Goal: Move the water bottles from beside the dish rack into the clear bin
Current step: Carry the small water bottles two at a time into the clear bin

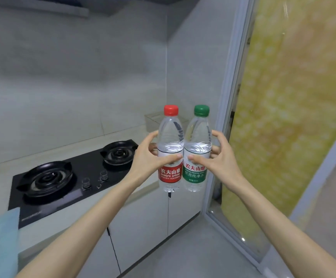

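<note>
My left hand grips a clear water bottle with a red cap and red label. My right hand grips a second bottle with a green cap and green label. Both bottles are upright, side by side and touching, held in the air above the counter's right end. Behind them, in the far corner of the counter, stands the clear bin, partly hidden by the bottles.
A black two-burner gas hob lies in the white counter at the left. A light blue cloth is at the lower left. White cabinet doors run below the counter. A glass door with a yellow patterned covering stands at the right.
</note>
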{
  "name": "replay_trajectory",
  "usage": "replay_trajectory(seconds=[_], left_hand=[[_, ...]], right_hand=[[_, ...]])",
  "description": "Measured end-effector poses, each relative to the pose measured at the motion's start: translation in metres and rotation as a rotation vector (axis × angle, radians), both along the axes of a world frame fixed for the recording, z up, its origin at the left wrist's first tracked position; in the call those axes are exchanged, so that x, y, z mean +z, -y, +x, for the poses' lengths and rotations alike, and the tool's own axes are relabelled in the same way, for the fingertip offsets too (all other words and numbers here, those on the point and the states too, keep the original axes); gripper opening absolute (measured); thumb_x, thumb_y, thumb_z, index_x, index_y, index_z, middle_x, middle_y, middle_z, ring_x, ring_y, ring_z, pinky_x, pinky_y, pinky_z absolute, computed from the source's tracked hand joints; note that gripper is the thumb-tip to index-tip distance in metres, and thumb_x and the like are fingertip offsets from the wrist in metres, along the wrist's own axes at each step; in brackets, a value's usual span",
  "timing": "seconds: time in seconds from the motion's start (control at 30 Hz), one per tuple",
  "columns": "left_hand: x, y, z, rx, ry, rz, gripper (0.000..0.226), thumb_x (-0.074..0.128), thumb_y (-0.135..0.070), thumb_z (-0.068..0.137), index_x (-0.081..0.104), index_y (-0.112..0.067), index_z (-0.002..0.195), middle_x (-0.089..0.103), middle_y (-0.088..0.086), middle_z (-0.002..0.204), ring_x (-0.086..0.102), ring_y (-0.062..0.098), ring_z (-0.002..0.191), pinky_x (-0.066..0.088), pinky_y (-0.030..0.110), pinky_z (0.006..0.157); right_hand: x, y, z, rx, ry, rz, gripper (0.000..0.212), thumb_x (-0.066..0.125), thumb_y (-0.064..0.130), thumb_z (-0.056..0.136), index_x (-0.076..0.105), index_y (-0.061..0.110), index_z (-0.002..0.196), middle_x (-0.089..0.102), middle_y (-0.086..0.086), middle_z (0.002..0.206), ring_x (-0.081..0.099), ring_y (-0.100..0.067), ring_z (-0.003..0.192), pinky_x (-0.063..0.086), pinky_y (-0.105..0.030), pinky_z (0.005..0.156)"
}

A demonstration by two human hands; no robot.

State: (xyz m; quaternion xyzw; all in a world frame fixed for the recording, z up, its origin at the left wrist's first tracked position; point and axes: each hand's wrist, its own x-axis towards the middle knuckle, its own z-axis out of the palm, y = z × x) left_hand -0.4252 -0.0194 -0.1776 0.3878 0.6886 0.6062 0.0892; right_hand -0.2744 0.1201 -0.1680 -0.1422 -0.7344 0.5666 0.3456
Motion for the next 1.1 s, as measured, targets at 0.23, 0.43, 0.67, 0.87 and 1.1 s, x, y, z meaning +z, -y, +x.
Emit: replay_trajectory(seconds=[0.23,0.43,0.67,0.87,1.1], left_hand=[[-0.012,-0.139,-0.051,0.043,0.036,-0.002,0.078,0.090,-0.036,0.057,0.052,-0.034,0.125,0.071,-0.008,0.104,0.069,0.005,0.090,0.055,0.022,0.077],[-0.011,-0.237,-0.090,0.139,0.093,0.028,0.076,0.089,-0.029,0.061,0.047,-0.038,0.124,0.068,-0.011,0.105,0.065,0.003,0.093,0.050,0.013,0.071],[-0.010,-0.306,-0.170,0.204,0.105,0.013,0.089,0.088,-0.047,0.048,0.050,-0.036,0.128,0.072,-0.004,0.106,0.070,0.013,0.091,0.058,0.037,0.084],[-0.015,-0.353,-0.264,0.235,0.104,0.021,0.086,0.090,-0.042,0.052,0.049,-0.035,0.127,0.071,-0.004,0.107,0.070,0.013,0.094,0.058,0.036,0.084],[-0.017,-0.401,-0.390,0.248,0.095,0.024,0.079,0.091,-0.033,0.056,0.050,-0.034,0.124,0.072,-0.002,0.105,0.070,0.013,0.091,0.058,0.034,0.081]], right_hand=[[-0.010,-0.144,-0.057,0.023,0.036,0.020,0.072,0.083,0.004,0.069,0.043,0.038,0.117,0.075,0.004,0.096,0.073,-0.012,0.087,0.060,-0.034,0.079],[0.001,-0.252,-0.114,0.088,0.105,0.055,0.075,0.085,0.008,0.069,0.041,0.033,0.125,0.074,0.004,0.099,0.073,-0.011,0.088,0.059,-0.036,0.082],[0.004,-0.330,-0.199,0.135,0.119,0.065,0.075,0.085,0.009,0.068,0.040,0.042,0.118,0.072,0.010,0.097,0.073,-0.010,0.088,0.058,-0.039,0.085],[0.000,-0.380,-0.298,0.157,0.095,0.090,0.078,0.086,0.008,0.066,0.039,0.050,0.112,0.071,0.010,0.098,0.072,-0.012,0.092,0.058,-0.039,0.085],[-0.006,-0.429,-0.426,0.172,0.092,0.070,0.081,0.086,0.007,0.068,0.039,0.033,0.130,0.072,-0.001,0.110,0.071,-0.015,0.097,0.057,-0.044,0.088]])
